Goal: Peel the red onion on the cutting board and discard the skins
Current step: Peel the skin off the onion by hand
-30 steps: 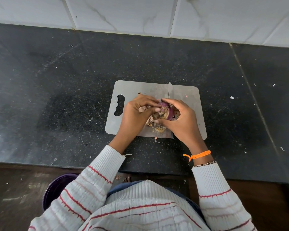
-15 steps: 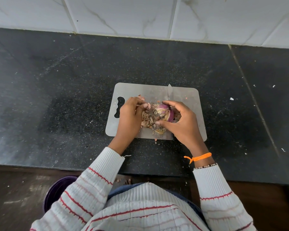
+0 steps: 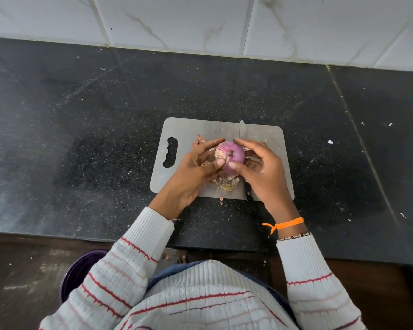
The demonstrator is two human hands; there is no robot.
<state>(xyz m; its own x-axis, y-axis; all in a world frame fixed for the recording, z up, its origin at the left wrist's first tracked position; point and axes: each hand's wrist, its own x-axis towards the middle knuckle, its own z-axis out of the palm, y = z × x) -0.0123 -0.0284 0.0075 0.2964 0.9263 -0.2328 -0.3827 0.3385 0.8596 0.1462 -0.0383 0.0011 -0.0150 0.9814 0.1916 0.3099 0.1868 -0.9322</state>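
Note:
A red onion [image 3: 233, 156] with most of its purple flesh bare is held just above the grey cutting board [image 3: 200, 129]. My right hand [image 3: 262, 170] grips it from the right, thumb on its near side. My left hand [image 3: 193, 172] holds it from the left, thumb pressed against its side and forefinger over its far edge. Dry brown skins [image 3: 227, 183] lie on the board under and beside the onion, with another scrap [image 3: 199, 141] behind my left fingers.
A knife lies across the board under my right hand, its blade tip [image 3: 242, 127] poking past the far edge. The board sits on a black speckled counter [image 3: 81, 139]. A dark purple bin [image 3: 81, 270] stands on the floor at the lower left.
The onion has been turned so its bare purple side faces up. More loose skin has come off and dropped onto the board. My left hand moved back onto the onion.

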